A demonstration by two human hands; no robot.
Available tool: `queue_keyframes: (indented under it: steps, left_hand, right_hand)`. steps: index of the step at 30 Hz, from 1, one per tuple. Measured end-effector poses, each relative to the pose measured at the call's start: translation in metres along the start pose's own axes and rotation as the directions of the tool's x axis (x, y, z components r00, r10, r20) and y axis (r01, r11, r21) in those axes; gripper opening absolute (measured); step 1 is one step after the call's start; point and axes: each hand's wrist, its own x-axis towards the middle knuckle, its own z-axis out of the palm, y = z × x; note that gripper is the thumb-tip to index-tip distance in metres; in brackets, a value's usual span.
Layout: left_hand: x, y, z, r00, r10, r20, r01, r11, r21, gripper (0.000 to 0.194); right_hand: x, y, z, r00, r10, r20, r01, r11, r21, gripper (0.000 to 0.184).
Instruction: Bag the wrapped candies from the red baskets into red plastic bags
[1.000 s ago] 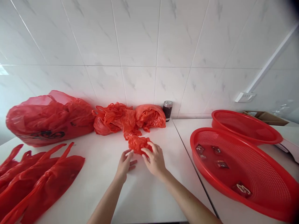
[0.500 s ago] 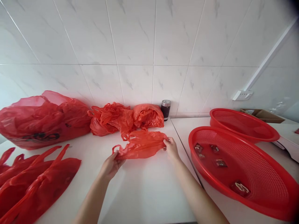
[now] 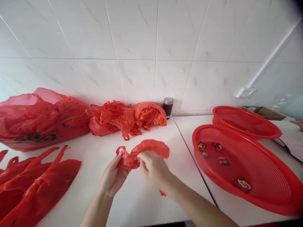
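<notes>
A thin red plastic bag [image 3: 153,146] is bunched between my two hands above the white table. My left hand [image 3: 115,176] pinches its looped handle end, thumb on top. My right hand [image 3: 151,165] is closed on the middle of the bag, with the wide end sticking out beyond the knuckles to the right. A small red scrap [image 3: 162,193] shows just below my right wrist; whether it belongs to the bag I cannot tell. Behind, crumpled red bags [image 3: 113,115] and a rounded red bag bundle [image 3: 151,114] lie against the wall.
Left stands a big stuffed red bag [image 3: 42,119], with several flat red bags [image 3: 47,186] in front. Right are a red basket [image 3: 265,164] holding several small wrapped packets [image 3: 223,160] and a second basket [image 3: 246,121]. A dark flask [image 3: 168,108] stands by the wall. Another person's hand [image 3: 297,124] shows far right.
My right hand has moved left and closer, from the bag's right end to its middle. The bag, stretched out before, is now gathered. Another person's hand has appeared at the right edge.
</notes>
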Motion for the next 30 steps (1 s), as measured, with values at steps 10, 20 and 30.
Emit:
queue_keyframes:
  steps: [10,20,30]
  left_hand:
    - [-0.021,0.045,-0.014,0.978,0.119,0.172,-0.194,0.819,0.54,0.037]
    - [-0.006,0.022,-0.01,0.985,0.128,0.112,-0.159,0.467,0.87,0.045]
    - [-0.059,0.038,-0.016,0.996,-0.09,0.017,0.064,0.821,0.568,0.057]
  right_hand:
    - [0.005,0.082,-0.062,0.748,0.366,0.553,-0.236,0.926,-0.293,0.032]
    - [-0.043,0.025,-0.123,0.863,0.223,0.453,-0.261,0.965,0.023,0.035]
    - [-0.134,0.068,-0.172,0.662,0.738,0.132,-0.433,0.52,-0.736,0.024]
